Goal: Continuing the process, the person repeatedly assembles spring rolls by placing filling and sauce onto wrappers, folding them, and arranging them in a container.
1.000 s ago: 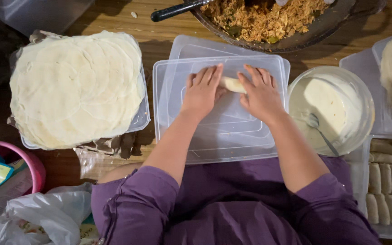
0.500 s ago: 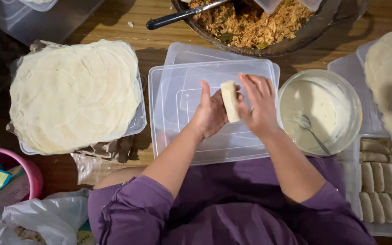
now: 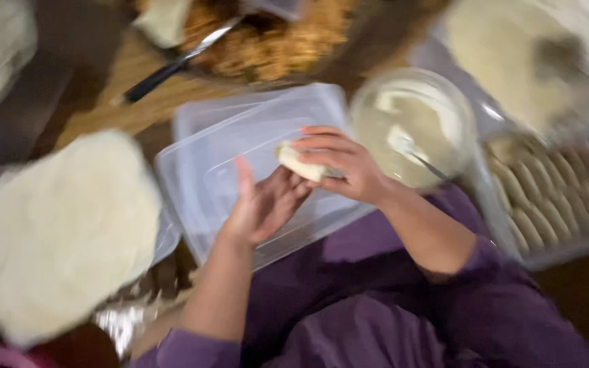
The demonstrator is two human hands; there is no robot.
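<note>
The spring roll (image 3: 303, 163) sits gripped in the right hand (image 3: 339, 163); left hand (image 3: 264, 204) stays open beneath; hold gently, seam tucked.

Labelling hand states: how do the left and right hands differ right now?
The right hand is closed around the pale roll, palm down; the left hand is open, palm up, holding nothing, just under the roll. The right hand sits higher and nearer the bowl of white paste; the left sits lower over the clear plastic lid. Both are bare, with purple sleeves.
</note>
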